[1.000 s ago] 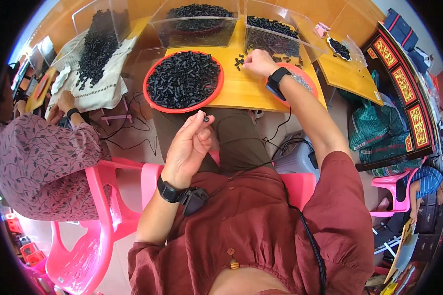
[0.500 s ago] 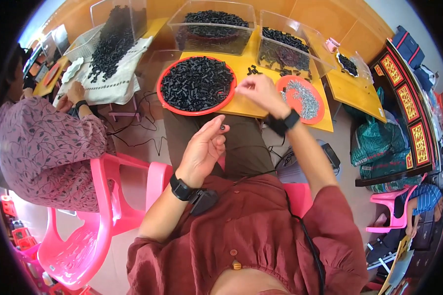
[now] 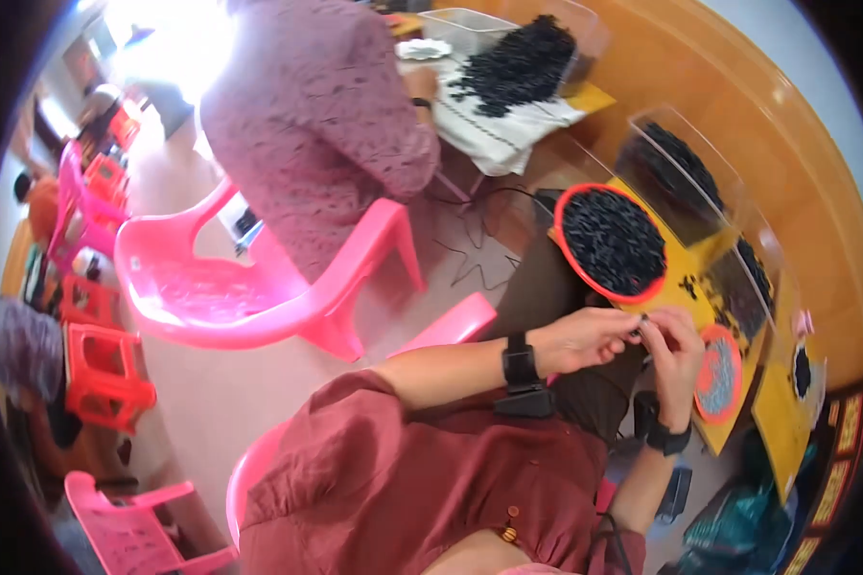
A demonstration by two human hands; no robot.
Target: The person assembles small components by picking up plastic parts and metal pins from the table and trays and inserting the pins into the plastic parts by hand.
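Note:
My left hand is closed, pinching a small black plastic piece between thumb and fingertips. Against the same piece press the fingertips of my right hand, also closed; whether they hold a tiny part as well is too small to tell. Beyond my hands, a round red tray is heaped with short black tube-like pieces. To the right of my right hand lies an orange plate bearing small silvery metal parts.
Clear plastic bins of black pieces stand on the yellow table. A person in a patterned mauve top sits at the far left by a white cloth piled with black pieces. Pink chairs and red stools occupy the left.
The view has swung left. My right hand has come from between the red tray and the orange plate to my left hand, and their fingertips now meet at the black piece.

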